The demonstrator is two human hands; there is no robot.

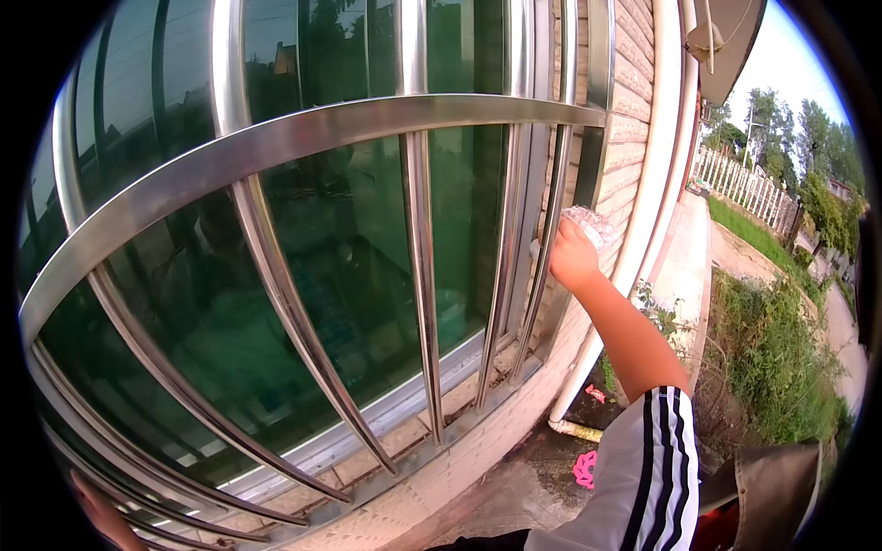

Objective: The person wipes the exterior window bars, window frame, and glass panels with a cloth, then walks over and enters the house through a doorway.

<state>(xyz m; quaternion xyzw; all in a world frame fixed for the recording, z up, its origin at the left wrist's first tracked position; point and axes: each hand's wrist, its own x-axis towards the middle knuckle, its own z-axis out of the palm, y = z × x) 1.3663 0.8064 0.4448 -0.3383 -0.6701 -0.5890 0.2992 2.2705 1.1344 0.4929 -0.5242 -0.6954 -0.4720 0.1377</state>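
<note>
My right hand is closed on a crumpled white-and-pink cloth at the far right upright of the metal window grille. The hand presses against that thin steel bar, just below the curved flat crossbar; part of the cloth is hidden behind the fingers. At the lower left edge, my left hand is only partly in view, dim and beside the lowest bars of the grille. Its fingers do not show clearly. Behind the bars stands a green-tinted window pane with reflections on it.
White drainpipes run down the brick wall just right of the grille. A pink flower-shaped object lies on the ground below. Weeds, a path and a white fence extend to the right.
</note>
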